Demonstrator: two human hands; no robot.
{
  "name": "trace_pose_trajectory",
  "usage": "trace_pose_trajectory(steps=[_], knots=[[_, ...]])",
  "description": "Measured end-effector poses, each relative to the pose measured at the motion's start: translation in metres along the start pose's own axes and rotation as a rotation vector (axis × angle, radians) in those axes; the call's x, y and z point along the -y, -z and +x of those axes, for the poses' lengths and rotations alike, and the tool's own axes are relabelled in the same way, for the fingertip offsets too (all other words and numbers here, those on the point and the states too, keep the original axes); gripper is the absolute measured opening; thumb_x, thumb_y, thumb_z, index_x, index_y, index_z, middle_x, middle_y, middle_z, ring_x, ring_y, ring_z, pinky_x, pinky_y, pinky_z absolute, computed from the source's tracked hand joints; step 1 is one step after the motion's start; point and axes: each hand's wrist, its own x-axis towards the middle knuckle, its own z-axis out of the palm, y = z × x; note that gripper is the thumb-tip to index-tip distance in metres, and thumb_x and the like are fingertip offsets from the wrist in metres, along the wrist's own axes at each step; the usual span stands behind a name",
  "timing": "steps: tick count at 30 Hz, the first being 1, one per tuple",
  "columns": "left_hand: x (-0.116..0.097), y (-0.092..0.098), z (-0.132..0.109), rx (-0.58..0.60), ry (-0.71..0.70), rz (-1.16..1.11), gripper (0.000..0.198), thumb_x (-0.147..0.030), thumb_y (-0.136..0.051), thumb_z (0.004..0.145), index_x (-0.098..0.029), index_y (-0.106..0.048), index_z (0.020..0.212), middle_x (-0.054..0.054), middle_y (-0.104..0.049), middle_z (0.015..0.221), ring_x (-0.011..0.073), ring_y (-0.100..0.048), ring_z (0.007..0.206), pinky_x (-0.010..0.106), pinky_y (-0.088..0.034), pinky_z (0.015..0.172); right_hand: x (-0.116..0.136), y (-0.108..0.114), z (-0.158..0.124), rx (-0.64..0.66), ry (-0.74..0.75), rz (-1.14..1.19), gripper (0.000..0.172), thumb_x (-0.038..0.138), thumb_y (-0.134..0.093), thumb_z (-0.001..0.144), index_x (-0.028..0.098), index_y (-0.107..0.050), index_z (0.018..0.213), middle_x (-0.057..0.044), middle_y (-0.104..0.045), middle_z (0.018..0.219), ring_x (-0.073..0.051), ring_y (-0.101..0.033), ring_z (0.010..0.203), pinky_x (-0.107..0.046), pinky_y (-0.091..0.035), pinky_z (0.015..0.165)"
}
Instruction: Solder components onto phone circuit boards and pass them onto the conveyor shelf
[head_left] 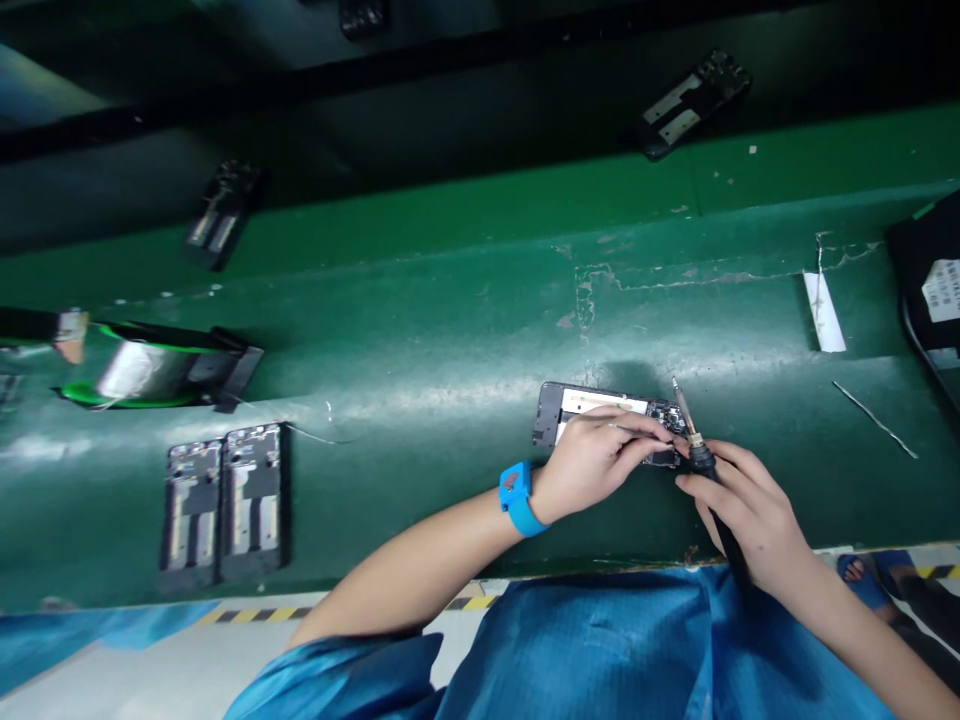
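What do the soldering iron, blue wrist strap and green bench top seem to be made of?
Soldering iron: silvery, glinting metal towards the tip; dull dark handle, likely plastic. Blue wrist strap: boxy clasp, likely plastic; curved flexible band, rubber or fabric, unclear which. Green bench top: perhaps painted or mat-covered, semi-gloss by its broad reflections.

A scuffed, glossy green bench (420,330) crosses the frame; at left, a silvery, green-rimmed spool (142,372); lower left, two opened dark rectangular phones (253,490) side by side; right of centre, another opened dark phone (550,415); far right, a white strip (826,318) and thin silvery wire (874,419).
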Motion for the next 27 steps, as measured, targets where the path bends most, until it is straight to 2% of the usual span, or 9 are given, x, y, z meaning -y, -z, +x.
trace_pose_trajectory(steps=[3, 7, 13, 16, 22, 27], knots=[[-0.001, -0.002, 0.0, -0.043, -0.021, 0.017, 0.008, -0.014, -0.067, 0.092, -0.013, -0.071, 0.099, -0.004, -0.074, 0.101, 0.0115, -0.071, 0.09, 0.023, -0.054, 0.087, 0.001, -0.002, 0.002, 0.001, 0.027, -0.085, 0.031, 0.001, -0.059, 0.092, 0.01, -0.06, 0.122, -0.016, -0.061, 0.125, -0.032, -0.05, 0.126, -0.046, -0.051, 0.101], [-0.003, -0.004, 0.0, -0.079, -0.024, 0.042, 0.008, -0.016, -0.067, 0.093, -0.013, -0.071, 0.099, -0.004, -0.074, 0.1, 0.0118, -0.071, 0.09, 0.024, -0.055, 0.086, -0.002, -0.005, -0.001, -0.001, 0.018, -0.1, 0.039, 0.0, -0.065, 0.087, 0.01, -0.06, 0.124, -0.016, -0.061, 0.129, -0.033, -0.051, 0.128, -0.049, -0.051, 0.102], [-0.002, -0.004, 0.0, -0.089, -0.019, 0.005, 0.005, -0.015, -0.067, 0.093, -0.013, -0.071, 0.095, -0.004, -0.074, 0.1, 0.0104, -0.071, 0.091, 0.022, -0.056, 0.086, -0.005, 0.002, -0.002, -0.209, -0.245, 0.079, 0.037, -0.001, -0.066, 0.085, 0.016, -0.059, 0.118, -0.011, -0.065, 0.125, -0.021, -0.061, 0.118, -0.038, -0.051, 0.101], [-0.002, -0.003, 0.0, -0.082, 0.01, -0.015, 0.004, -0.016, -0.069, 0.092, -0.013, -0.072, 0.093, -0.003, -0.074, 0.1, 0.0101, -0.072, 0.09, 0.021, -0.056, 0.086, -0.006, 0.005, -0.004, -0.245, -0.314, 0.137, 0.035, 0.001, -0.065, 0.087, 0.016, -0.059, 0.118, -0.011, -0.067, 0.121, -0.02, -0.062, 0.117, -0.038, -0.05, 0.103], [-0.001, -0.004, -0.001, -0.069, 0.048, -0.046, 0.006, -0.018, -0.069, 0.092, -0.014, -0.073, 0.095, -0.003, -0.074, 0.1, 0.01, -0.072, 0.091, 0.021, -0.056, 0.086, -0.007, 0.004, -0.004, -0.247, -0.288, 0.155, 0.033, 0.0, -0.064, 0.087, 0.016, -0.06, 0.114, -0.01, -0.068, 0.116, -0.019, -0.064, 0.112, -0.04, -0.051, 0.101], [-0.002, -0.002, 0.0, -0.084, 0.035, -0.04, 0.004, -0.017, -0.069, 0.092, -0.014, -0.073, 0.091, -0.003, -0.074, 0.1, 0.0097, -0.072, 0.09, 0.021, -0.056, 0.085, -0.008, 0.005, -0.009, -0.246, -0.287, 0.154, 0.034, 0.007, -0.063, 0.091, 0.018, -0.06, 0.123, -0.01, -0.068, 0.117, -0.02, -0.062, 0.113, -0.04, -0.049, 0.101]])
